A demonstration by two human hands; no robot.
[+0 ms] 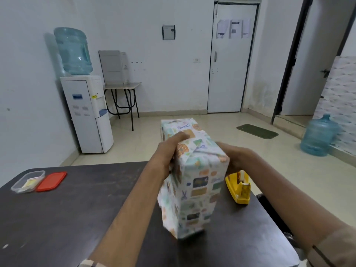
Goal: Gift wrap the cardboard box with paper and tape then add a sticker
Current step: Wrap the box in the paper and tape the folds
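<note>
The box (194,185), covered in white gift paper with colourful prints, stands on end on the dark table (77,209). My left hand (169,149) grips its upper left edge, the thumb lying over the folded top paper. My right hand (235,157) holds the upper right side, its fingers hidden behind the box. A yellow tape dispenser (238,187) sits on the table just right of the box, below my right hand. A clear plastic tub (28,181) holding small yellow and white pieces sits at the table's far left.
A red lid (52,181) lies beside the tub. Past the table stand a water dispenser (86,112), a small desk (123,86) and a closed door (229,60). A blue water jug (317,136) and a green mat (257,131) are on the floor at right.
</note>
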